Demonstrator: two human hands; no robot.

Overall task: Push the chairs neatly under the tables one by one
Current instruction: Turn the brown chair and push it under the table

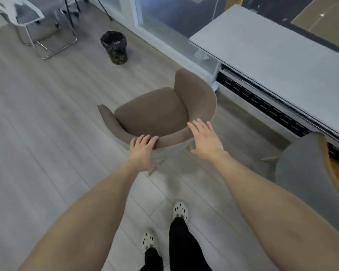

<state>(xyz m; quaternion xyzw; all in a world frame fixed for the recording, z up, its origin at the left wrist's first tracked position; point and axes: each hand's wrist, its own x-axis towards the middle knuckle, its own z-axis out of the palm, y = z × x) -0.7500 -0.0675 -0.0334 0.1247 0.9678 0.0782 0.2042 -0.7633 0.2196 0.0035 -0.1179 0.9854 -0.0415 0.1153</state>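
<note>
A brown upholstered armchair (155,112) stands on the floor, well out from the long white table (272,47) at the right, its seat facing left. My left hand (142,151) rests on the top rim of the chair's curved back, fingers curled over the edge. My right hand (204,137) hovers just over the same rim further right, fingers spread and flat, holding nothing. A grey chair (305,169) with a wooden edge sits at the right, close to the table.
A black waste bin (115,46) stands on the floor beyond the brown armchair. A white metal-framed chair (27,18) is at the far left top. Glass panels line the wall behind the white table. My feet in white shoes are below.
</note>
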